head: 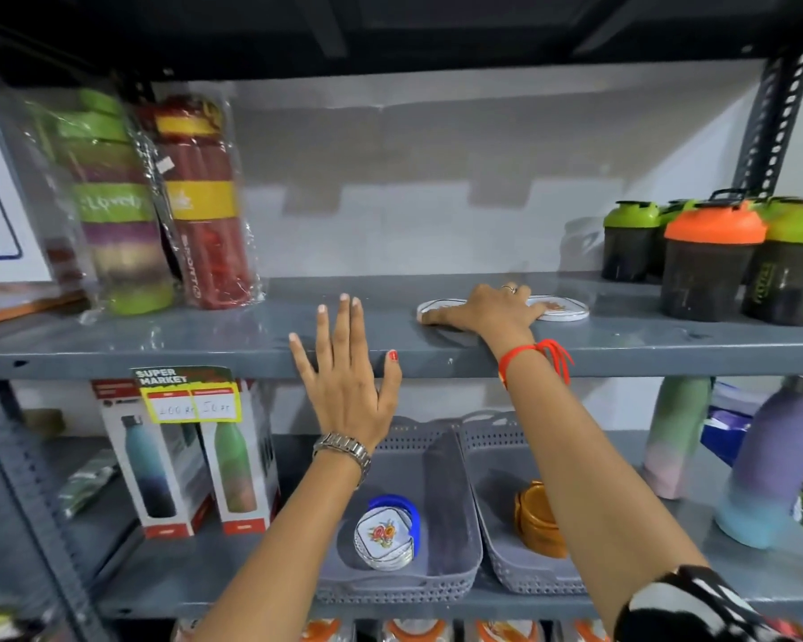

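Note:
My right hand (487, 312) lies flat on top of white round coasters (562, 309) on the grey upper shelf (251, 345); one coaster edge shows at its thumb side, another past its fingers. The fingers are spread and straight. My left hand (348, 368) hovers open in front of the shelf's front edge, fingers spread and pointing up, a metal watch on the wrist. A red thread is tied round my right wrist.
Wrapped bottles (158, 201) stand at the upper shelf's left, shaker bottles with green and orange lids (710, 257) at its right. Below, two grey baskets (436, 576) hold a coaster set (385, 535) and an orange item (536, 516). Boxed bottles (191, 461) and pastel bottles (770, 461) flank them.

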Demonstrator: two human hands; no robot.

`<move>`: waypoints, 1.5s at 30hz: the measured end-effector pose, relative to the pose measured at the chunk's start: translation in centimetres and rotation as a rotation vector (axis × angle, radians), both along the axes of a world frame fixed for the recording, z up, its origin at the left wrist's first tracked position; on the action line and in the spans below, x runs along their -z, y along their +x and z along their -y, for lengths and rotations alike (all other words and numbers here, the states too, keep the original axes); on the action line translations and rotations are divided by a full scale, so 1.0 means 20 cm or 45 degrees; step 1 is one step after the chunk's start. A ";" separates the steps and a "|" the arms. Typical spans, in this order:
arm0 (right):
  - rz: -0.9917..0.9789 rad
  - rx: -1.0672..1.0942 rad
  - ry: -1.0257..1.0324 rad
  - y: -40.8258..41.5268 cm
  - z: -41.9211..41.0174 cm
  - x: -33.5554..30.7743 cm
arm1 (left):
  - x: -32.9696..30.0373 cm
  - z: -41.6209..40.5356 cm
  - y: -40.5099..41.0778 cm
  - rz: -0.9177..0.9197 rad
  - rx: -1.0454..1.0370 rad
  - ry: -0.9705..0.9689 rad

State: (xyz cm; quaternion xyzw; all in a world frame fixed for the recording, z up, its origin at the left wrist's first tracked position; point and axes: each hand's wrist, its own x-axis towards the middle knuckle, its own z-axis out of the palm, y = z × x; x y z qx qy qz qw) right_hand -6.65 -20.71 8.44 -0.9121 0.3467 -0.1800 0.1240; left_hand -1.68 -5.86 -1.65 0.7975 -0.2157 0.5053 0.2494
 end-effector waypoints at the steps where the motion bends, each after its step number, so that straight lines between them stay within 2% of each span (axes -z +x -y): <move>1: 0.014 0.008 0.004 0.00 0.00 0.00 | 0.00 0.00 0.00 -0.010 0.003 0.009; 6: 0.165 0.025 -0.111 0.00 -0.03 -0.01 | -0.01 -0.01 0.00 -0.052 0.005 0.046; 11: 0.532 -0.084 -0.363 -0.08 -0.09 0.01 | 0.00 -0.03 0.00 -0.039 -0.007 0.095; 17: 0.957 -0.099 -0.454 -0.20 -0.19 0.04 | 0.00 -0.03 -0.01 -0.036 0.022 0.074; 27: 1.359 -0.175 -0.462 -0.32 -0.29 0.06 | 0.02 -0.05 0.01 -0.009 0.035 0.122; 32: 1.249 -0.193 -0.371 -0.32 -0.32 0.10 | 0.02 -0.05 0.02 0.019 0.062 0.130; 36: 1.179 -0.264 -0.127 -0.36 -0.33 0.24 | 0.05 -0.06 0.03 0.053 0.088 0.134; 41: 1.100 -0.332 0.092 -0.47 -0.36 0.58 | 0.06 -0.08 0.03 0.091 -0.025 0.212; 45: 0.844 -0.237 0.154 -0.47 -0.36 0.88 | 0.10 -0.10 0.07 0.209 0.022 0.232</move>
